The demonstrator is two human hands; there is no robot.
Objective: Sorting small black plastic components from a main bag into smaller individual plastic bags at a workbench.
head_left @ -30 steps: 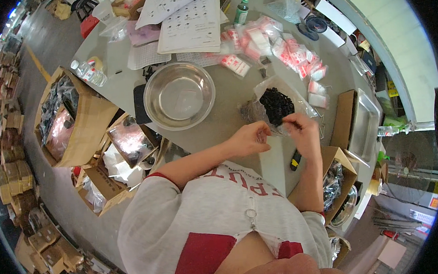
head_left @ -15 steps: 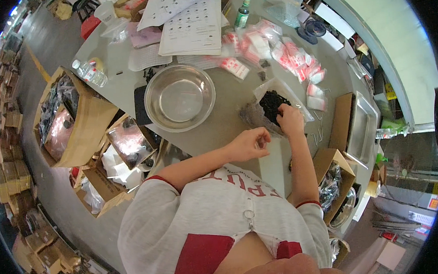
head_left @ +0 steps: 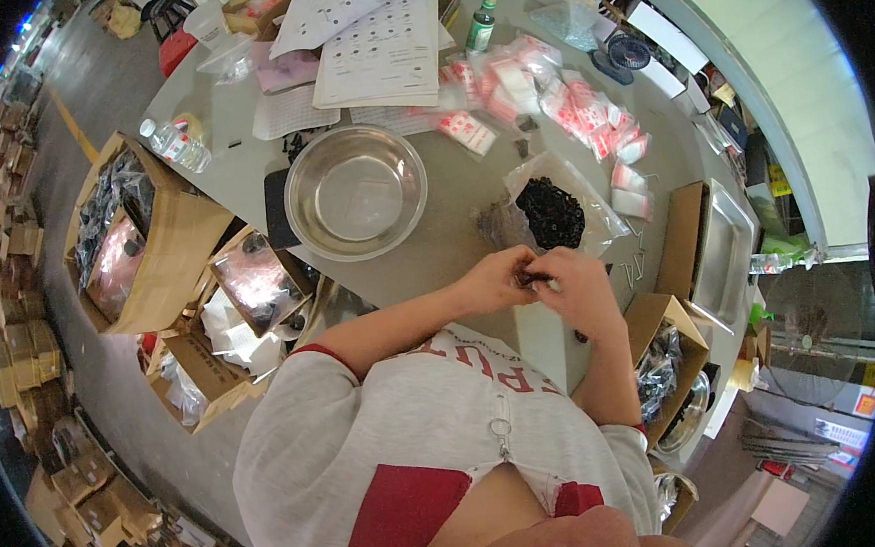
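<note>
My left hand (head_left: 499,279) and my right hand (head_left: 574,283) meet in front of my chest, fingers curled in and almost touching. Between their fingertips show small black parts (head_left: 530,280), too small and too covered for their kind to be told. Just beyond the hands, an open clear plastic bag (head_left: 602,225) lies on the table with a heap of small black parts (head_left: 551,213) in it. To the left stands a round steel bowl (head_left: 311,231) with a small clear zip bag (head_left: 370,199) at its bottom.
Red-and-white zip bags (head_left: 573,115) and a green bottle (head_left: 482,22) lie or stand at the far side, beside printed sheets (head_left: 384,61). Bent metal rods (head_left: 634,265) and a steel tray (head_left: 727,251) are at right. Cartons (head_left: 171,260) stand at left; a water bottle (head_left: 177,146) lies nearby.
My right hand has come back from the heap of black parts toward me and met my left hand. Dark pieces now show between the fingers.
</note>
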